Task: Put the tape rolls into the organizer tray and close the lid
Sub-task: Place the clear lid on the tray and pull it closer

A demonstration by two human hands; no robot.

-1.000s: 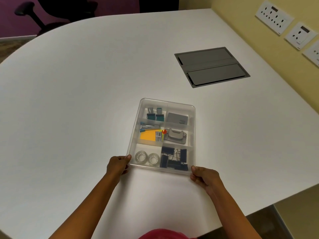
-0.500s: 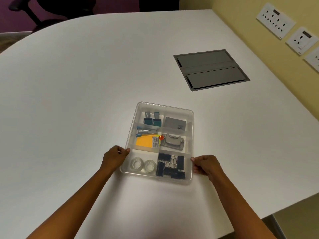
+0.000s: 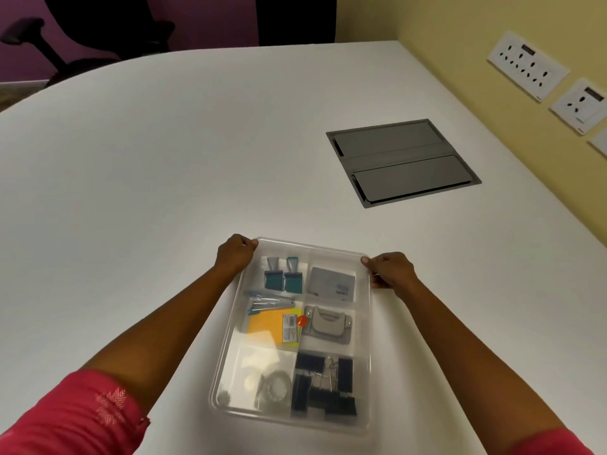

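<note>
Change: both hands moved from the tray's near corners to its far corners.
Arms: stretched forward along the tray's sides.
Left hand (image 3: 235, 256): curled, gripping the far-left corner.
Right hand (image 3: 389, 270): curled, gripping the far-right corner.
Tray (image 3: 363, 323): near the table's (image 3: 164, 192) front edge.
Tape rolls (image 3: 274, 384): near-left compartment, under the clear lid (image 3: 328, 254).
Room: bare tabletop left and beyond.

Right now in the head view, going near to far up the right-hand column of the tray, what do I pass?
Black binder clips → grey hole punch → grey card box → far rim of the organizer tray, right hand gripping that corner.
</note>
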